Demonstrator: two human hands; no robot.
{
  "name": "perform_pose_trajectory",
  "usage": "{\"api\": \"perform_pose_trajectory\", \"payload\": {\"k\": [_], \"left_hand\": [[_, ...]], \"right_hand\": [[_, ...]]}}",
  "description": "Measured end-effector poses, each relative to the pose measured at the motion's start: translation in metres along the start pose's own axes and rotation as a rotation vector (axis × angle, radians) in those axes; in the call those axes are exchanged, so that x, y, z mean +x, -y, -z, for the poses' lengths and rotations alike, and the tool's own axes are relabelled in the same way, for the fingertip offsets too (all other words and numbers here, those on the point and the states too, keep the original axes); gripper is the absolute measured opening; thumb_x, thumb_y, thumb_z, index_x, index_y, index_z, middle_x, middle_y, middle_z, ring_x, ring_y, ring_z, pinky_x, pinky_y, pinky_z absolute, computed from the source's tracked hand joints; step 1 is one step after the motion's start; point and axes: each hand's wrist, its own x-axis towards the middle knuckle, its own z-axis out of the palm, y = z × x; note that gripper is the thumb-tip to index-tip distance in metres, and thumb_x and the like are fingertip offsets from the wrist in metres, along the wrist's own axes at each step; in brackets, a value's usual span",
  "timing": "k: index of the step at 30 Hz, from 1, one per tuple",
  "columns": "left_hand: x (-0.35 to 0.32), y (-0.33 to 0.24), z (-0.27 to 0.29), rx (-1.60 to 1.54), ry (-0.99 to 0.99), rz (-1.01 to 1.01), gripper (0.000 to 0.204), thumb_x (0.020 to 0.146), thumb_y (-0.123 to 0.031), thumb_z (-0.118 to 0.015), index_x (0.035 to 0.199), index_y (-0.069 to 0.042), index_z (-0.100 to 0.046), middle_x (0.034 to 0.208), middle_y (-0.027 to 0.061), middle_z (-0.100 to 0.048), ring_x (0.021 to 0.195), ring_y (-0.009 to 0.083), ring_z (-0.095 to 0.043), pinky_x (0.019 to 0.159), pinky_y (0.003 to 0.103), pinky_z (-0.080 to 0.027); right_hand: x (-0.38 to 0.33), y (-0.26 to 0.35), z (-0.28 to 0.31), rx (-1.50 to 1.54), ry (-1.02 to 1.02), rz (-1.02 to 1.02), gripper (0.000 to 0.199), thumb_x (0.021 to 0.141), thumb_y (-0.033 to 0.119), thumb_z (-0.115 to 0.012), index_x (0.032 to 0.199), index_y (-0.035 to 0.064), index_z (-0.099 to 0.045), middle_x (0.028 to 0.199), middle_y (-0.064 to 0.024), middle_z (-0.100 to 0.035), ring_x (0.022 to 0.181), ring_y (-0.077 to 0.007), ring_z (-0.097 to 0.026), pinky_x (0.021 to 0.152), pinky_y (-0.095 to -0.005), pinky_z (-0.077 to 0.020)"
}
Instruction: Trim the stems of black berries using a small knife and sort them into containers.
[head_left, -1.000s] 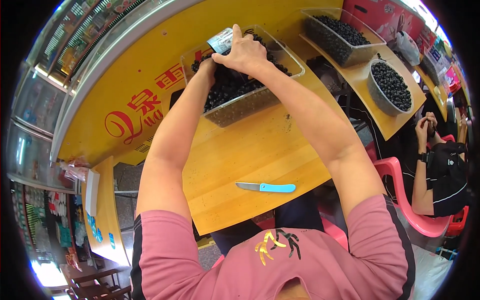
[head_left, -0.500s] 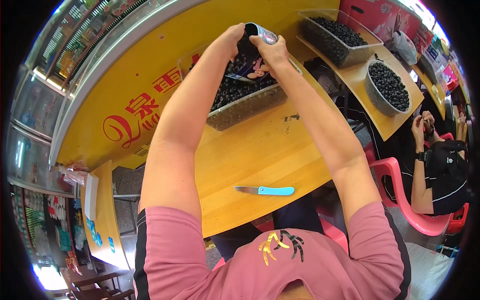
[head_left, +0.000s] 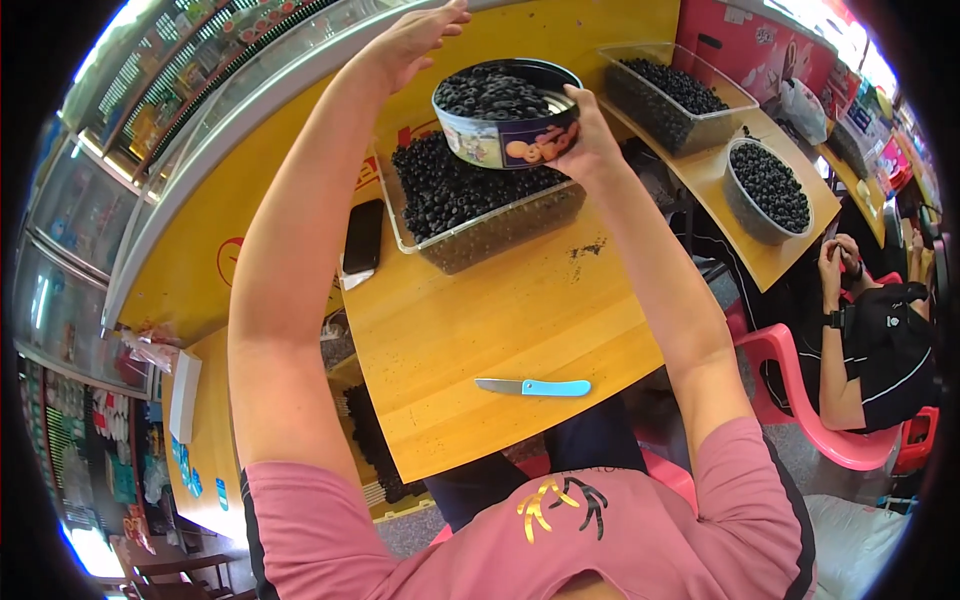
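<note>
A round, wide tin [head_left: 474, 143] with a printed picture on its side is held by my right hand [head_left: 592, 140] at its right rim, over a clear plastic tub [head_left: 510, 225]. Small black berry-like pieces [head_left: 490, 92] lie in the tin, and more of them fill the tub. Away from the tin, up and to its left, my left hand [head_left: 415, 45] is raised with fingers stretched out and holding nothing. Nearer me on the wooden table [head_left: 480, 330] lies a knife [head_left: 550, 388] with a light blue handle.
A black phone [head_left: 363, 235] rests at the table's left edge. On another table to the right stand a long clear tub [head_left: 735, 112] and a round tub [head_left: 755, 225] of black pieces. Someone in black [head_left: 890, 345] sits at the right by a pink chair [head_left: 800, 380].
The tin has gone from tipped over the tub to nearly upright, showing black pieces inside. My left hand has let go of it and moved up and left. My right hand keeps its hold.
</note>
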Motion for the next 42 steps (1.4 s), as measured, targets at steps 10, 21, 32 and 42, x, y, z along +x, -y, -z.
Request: {"api": "perform_pose_trajectory", "payload": {"k": [10, 21, 32, 42], "left_hand": [[-0.091, 0.041, 0.031, 0.091, -0.07, 0.109, 0.067, 0.098, -0.059, -0.05, 0.143, -0.01, -0.05, 0.142, 0.0084, -0.052, 0.131, 0.0233, -0.045, 0.111, 0.042, -0.034], [-0.253, 0.067, 0.02, 0.32, 0.352, 0.032, 0.051, 0.102, -0.043, -0.054, 0.134, -0.004, -0.058, 0.123, 0.0082, -0.066, 0.113, 0.0167, -0.06, 0.097, 0.032, -0.048], [-0.349, 0.136, -0.132, 0.282, 0.297, -0.384, 0.02, 0.09, -0.008, -0.063, 0.108, 0.0, -0.067, 0.102, 0.0172, -0.065, 0.099, 0.0354, -0.062, 0.087, 0.043, -0.051], [-0.383, 0.145, -0.214, 0.543, 0.048, -0.624, 0.038, 0.082, -0.017, -0.067, 0.116, -0.001, -0.063, 0.118, 0.0128, -0.06, 0.117, 0.0307, -0.053, 0.099, 0.042, -0.042]], "right_hand": [[-0.05, 0.038, -0.013, -0.101, -0.078, -0.123, 0.069, 0.081, 0.049, -0.069, 0.121, -0.0049, -0.054, 0.118, -0.0173, -0.062, 0.106, -0.0303, -0.058, 0.093, -0.0467, -0.049], [-0.205, 0.086, 0.016, -0.293, 0.069, -0.18, 0.049, 0.091, 0.045, -0.062, 0.126, 0.0106, -0.062, 0.121, -0.0105, -0.068, 0.107, -0.0294, -0.067, 0.076, -0.0545, -0.0576], [-0.264, 0.015, 0.042, -0.321, -0.172, -0.346, 0.048, 0.092, 0.044, -0.06, 0.126, 0.0109, -0.061, 0.119, -0.0081, -0.068, 0.105, -0.025, -0.068, 0.086, -0.0446, -0.0573], [-0.253, -0.013, 0.044, -0.28, -0.178, -0.297, 0.052, 0.092, 0.044, -0.057, 0.129, 0.0076, -0.057, 0.12, -0.0111, -0.067, 0.102, -0.0287, -0.069, 0.075, -0.0511, -0.0618]]}}
